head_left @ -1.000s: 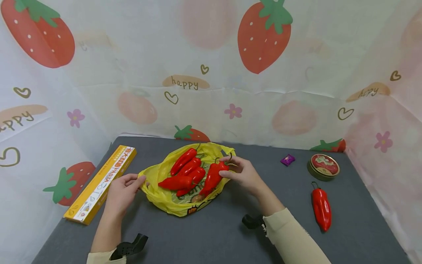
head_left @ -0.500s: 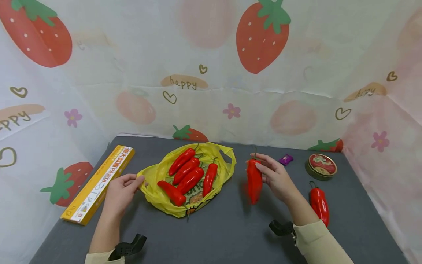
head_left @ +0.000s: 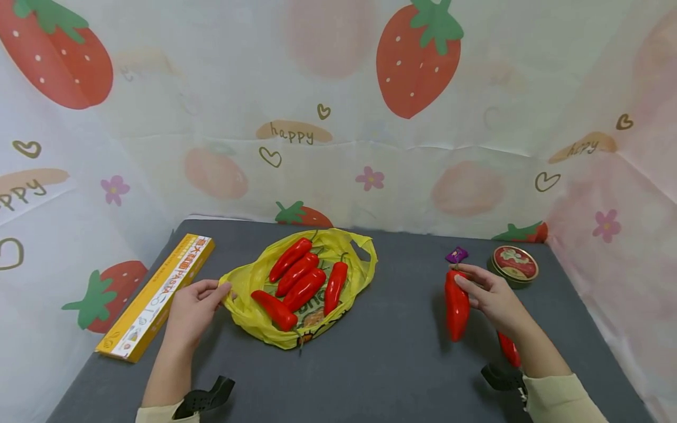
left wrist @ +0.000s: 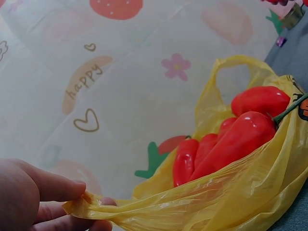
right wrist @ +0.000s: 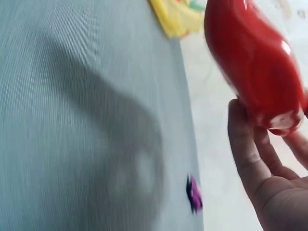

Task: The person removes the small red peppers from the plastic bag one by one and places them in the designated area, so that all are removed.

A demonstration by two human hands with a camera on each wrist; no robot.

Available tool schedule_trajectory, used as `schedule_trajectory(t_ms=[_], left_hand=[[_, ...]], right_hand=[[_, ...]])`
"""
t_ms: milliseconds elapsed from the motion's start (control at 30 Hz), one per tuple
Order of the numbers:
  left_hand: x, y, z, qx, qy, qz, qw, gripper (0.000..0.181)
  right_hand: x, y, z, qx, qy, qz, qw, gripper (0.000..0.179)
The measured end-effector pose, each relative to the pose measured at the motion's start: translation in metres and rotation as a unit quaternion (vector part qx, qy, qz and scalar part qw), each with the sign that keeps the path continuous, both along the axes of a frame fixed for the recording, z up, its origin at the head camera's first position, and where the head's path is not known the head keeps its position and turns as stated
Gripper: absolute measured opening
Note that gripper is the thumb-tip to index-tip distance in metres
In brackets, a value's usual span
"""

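Left hand point(head_left: 193, 308) pinching bag point(head_left: 247, 316), right hand point(head_left: 493, 297) pepper point(head_left: 457, 309)

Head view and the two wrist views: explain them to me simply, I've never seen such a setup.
There is no machine here, just a person's two bare hands. The wide picture comes from a camera worn on the head; the other two come from cameras on each wrist, each looking at that hand's work. The left hand pinches the edge of a yellow plastic bag with five red peppers in view. The right hand holds another pepper near its stem, above the grey table. Also there: a PASTA box, a purple packet, a round tin and a partly hidden pepper.
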State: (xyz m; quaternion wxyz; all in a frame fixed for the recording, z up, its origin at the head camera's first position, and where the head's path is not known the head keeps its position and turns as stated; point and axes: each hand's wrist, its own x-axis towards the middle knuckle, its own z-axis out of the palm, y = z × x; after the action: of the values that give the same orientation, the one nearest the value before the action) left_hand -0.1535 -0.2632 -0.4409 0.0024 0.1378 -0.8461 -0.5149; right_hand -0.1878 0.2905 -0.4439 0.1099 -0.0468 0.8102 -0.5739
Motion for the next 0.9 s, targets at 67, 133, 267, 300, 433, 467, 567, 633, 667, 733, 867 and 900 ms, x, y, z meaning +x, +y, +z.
schedule_trajectory(t_ms=[67,133,267,300,433,467,567,633,667,733,867,900], left_hand=[[0.000,0.000,0.000,-0.002,-0.001,0.001,1.0000,0.051],[0.000,-0.001,0.000,-0.005,-0.002,0.001,1.0000,0.052],[0.001,-0.001,0.000,-0.007,-0.001,-0.001,1.0000,0.052],[0.001,-0.001,0.000,-0.007,-0.001,-0.001,1.0000,0.052],[0.001,0.000,0.001,-0.007,0.001,-0.005,1.0000,0.052],[0.001,0.000,0.001,-0.007,0.001,-0.005,1.0000,0.052],[0.001,0.000,0.001,-0.003,0.000,-0.007,1.0000,0.053],[0.001,0.000,0.000,-0.003,0.000,-0.007,1.0000,0.053],[0.001,0.000,0.000,-0.003,0.000,-0.008,1.0000,0.053],[0.001,0.000,0.000,-0.003,0.002,-0.008,1.0000,0.052],[0.000,0.001,-0.001,-0.004,0.004,-0.009,0.9999,0.052],[0.000,0.001,-0.001,-0.004,0.004,-0.009,0.9999,0.051]], right_hand=[[0.001,0.011,0.000,0.020,0.002,-0.007,0.9998,0.062],[0.002,0.020,-0.001,0.038,0.004,-0.014,0.9992,0.061],[0.006,0.030,-0.002,0.079,-0.002,-0.029,0.9964,0.058],[0.007,0.032,-0.003,0.089,-0.006,-0.031,0.9955,0.058],[0.011,0.034,-0.006,0.120,-0.015,-0.039,0.9919,0.058],[0.011,0.034,-0.007,0.129,-0.010,-0.039,0.9908,0.058],[0.014,0.035,-0.011,0.148,0.010,-0.034,0.9884,0.061],[0.015,0.036,-0.013,0.159,0.020,-0.034,0.9865,0.063],[0.016,0.036,-0.013,0.165,0.026,-0.036,0.9852,0.063],[0.018,0.037,-0.014,0.177,0.037,-0.043,0.9826,0.062],[0.020,0.037,-0.013,0.234,0.075,-0.056,0.9678,0.061],[0.020,0.037,-0.014,0.248,0.082,-0.057,0.9635,0.061]])
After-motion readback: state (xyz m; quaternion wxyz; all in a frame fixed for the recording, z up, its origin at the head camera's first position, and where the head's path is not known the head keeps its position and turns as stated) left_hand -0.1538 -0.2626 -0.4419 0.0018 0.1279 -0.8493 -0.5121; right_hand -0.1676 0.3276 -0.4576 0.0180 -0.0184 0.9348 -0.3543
